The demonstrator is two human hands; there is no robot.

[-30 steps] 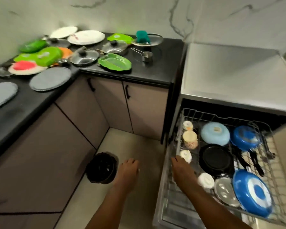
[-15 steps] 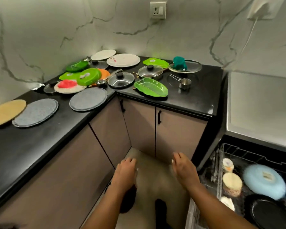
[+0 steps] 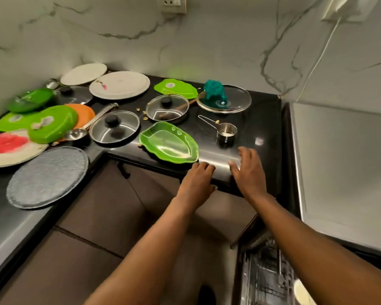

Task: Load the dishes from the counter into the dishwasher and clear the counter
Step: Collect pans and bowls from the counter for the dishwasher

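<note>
Both hands are seen at centre frame, reaching over the front edge of the black stone bench (image 3: 262,119). The left hand (image 3: 197,181) is held palm down with fingers loosely bent at the bench edge, grasping nothing. The right hand (image 3: 248,167) is held over the bench surface with fingers spread and relaxed, also grasping nothing.

The translucent green leaf-shaped tray (image 3: 168,143) lies just above and left of the left hand, its lower right corner close to the fingertips; contact cannot be confirmed. The small steel measuring cup with a wire handle (image 3: 226,132) stands above the right hand, apart from it.

Further up, a steel pan under a glass lid with a black knob (image 3: 167,108) and a large glass lid carrying a crumpled teal cloth (image 3: 223,99) are noted. A second steel pan with a black knob (image 3: 114,129) sits left of the tray, with a steel ladle (image 3: 75,134) beside it. Green plastic lids (image 3: 53,124), an orange plate (image 3: 84,113), two white round plates (image 3: 119,84) and a grey round mat (image 3: 47,177) are spread across the left of the frame.

The wire dishwasher rack (image 3: 266,276) is cut off at the lower right and blurred; its contents cannot be made out. The left edge items are smeared by motion.
</note>
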